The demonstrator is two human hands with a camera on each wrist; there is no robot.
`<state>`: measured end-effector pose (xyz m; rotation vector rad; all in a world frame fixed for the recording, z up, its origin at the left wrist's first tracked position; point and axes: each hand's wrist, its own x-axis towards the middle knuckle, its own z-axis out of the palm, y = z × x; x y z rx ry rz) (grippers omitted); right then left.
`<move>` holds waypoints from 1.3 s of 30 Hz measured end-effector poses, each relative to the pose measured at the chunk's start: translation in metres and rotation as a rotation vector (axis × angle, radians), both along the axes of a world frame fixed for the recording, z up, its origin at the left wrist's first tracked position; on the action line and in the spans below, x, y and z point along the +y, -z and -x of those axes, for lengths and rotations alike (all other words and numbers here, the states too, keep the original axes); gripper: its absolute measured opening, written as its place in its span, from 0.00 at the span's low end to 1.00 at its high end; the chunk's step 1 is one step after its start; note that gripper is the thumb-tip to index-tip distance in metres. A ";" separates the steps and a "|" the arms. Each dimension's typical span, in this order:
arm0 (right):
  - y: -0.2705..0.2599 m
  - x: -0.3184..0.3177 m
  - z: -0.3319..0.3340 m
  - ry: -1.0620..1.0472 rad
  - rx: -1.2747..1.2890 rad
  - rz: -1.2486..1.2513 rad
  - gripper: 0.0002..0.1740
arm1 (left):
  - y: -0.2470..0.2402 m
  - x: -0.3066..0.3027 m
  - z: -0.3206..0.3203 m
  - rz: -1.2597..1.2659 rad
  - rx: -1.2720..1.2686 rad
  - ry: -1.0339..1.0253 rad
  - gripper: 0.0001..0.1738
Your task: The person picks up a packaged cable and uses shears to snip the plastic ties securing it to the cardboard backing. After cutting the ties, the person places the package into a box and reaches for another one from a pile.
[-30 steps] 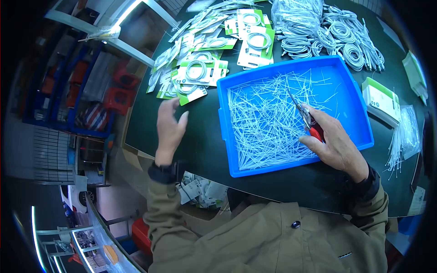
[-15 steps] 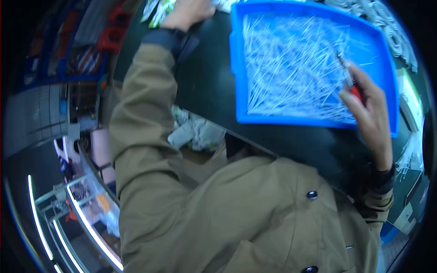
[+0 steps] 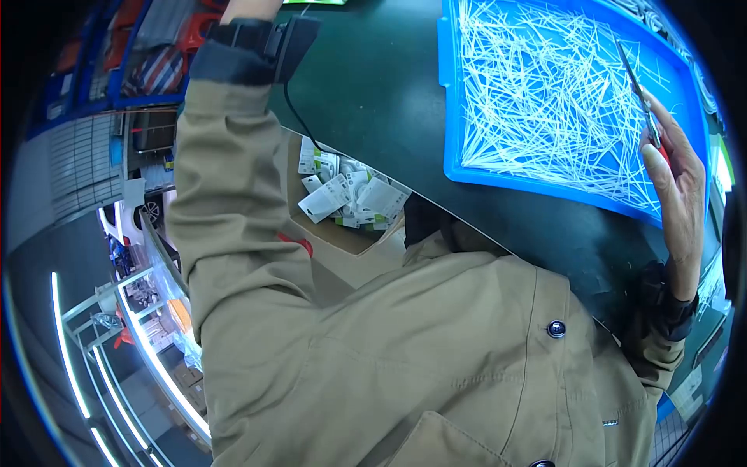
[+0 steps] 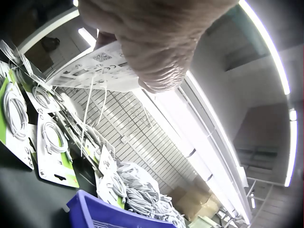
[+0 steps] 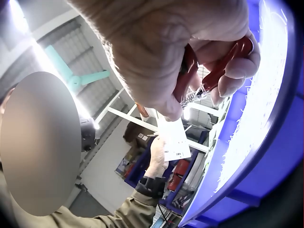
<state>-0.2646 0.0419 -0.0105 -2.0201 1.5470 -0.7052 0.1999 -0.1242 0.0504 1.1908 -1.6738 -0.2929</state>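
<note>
My right hand [image 3: 678, 183] grips red-handled cutters [image 3: 652, 128], whose dark jaws point over the right part of a blue tray [image 3: 450, 117] full of thin white ties [image 3: 537, 93]. Up close in the right wrist view, the fingers wrap the red handles [image 5: 228, 61]. Only the wrist end of my left hand [image 3: 253, 9] shows at the top edge of the head view. The right wrist view shows that left hand [image 5: 157, 154] raised, pinching a white printed card [image 5: 175, 140]. Thin white strands [image 4: 88, 111] hang by this card [image 4: 102, 66] in the left wrist view.
Carded cables [image 4: 54, 140] lie on the dark green table [image 3: 366, 86], with bundled cables [image 4: 142, 194] behind the tray. Below the table's front edge stands a carton [image 3: 354, 245] with white packages [image 3: 350, 194]. Shelves [image 5: 137, 166] stand beyond the left hand.
The head view has shifted, so the tray sits farther up and right. My left hand has gone from beside the carded cables to the top edge. The right hand still holds the cutters.
</note>
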 end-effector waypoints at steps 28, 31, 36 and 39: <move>-0.045 0.055 -0.032 -0.066 0.093 0.172 0.41 | 0.038 0.187 0.198 -0.593 1.041 0.196 0.22; -0.043 0.058 -0.028 -0.051 0.105 0.160 0.41 | 0.041 0.184 0.200 -0.588 1.061 0.213 0.22; -0.038 0.062 -0.027 -0.038 0.092 0.168 0.40 | 0.049 0.181 0.207 -0.590 1.043 0.245 0.21; -0.036 0.062 -0.026 -0.025 0.115 0.204 0.40 | 0.051 0.187 0.213 -0.627 1.005 0.212 0.21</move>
